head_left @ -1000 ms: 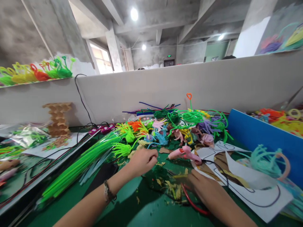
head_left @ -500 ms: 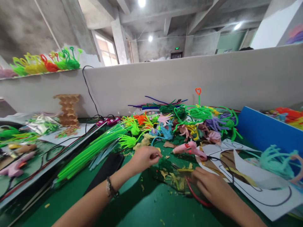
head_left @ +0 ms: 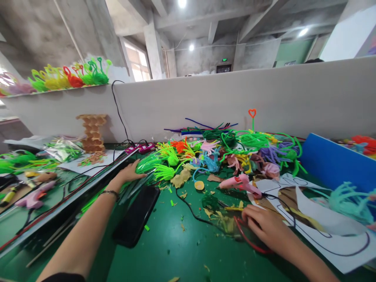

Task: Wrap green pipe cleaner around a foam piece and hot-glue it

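Note:
My left hand [head_left: 129, 174] lies with its fingers stretched out over a plastic-wrapped bundle of green pipe cleaners [head_left: 149, 161]. Below it on the green table is a black phone [head_left: 136, 217]. On the right, my right hand [head_left: 260, 221] is low over the table, fingers curled together beside a red curved handle [head_left: 243, 235]. Whatever is in those fingers is hidden. Just past the fingertips are a thin yellow piece [head_left: 233, 208], a dark green fuzzy clump [head_left: 210, 201] and yellowish scraps [head_left: 226, 223]. A pink glue gun [head_left: 241, 184] lies beyond this hand.
A heap of coloured pipe-cleaner pieces [head_left: 211, 160] runs along the white partition [head_left: 188, 102]. Marked white paper sheets [head_left: 337, 223] and a blue box [head_left: 331, 168] are at right. A second pink glue gun [head_left: 37, 196] and an egg-carton stack [head_left: 93, 133] stand left.
My left hand has moved left from the middle of the table to the green bundle, and its fingers have straightened. The phone now shows fully. My right hand stays about where it was.

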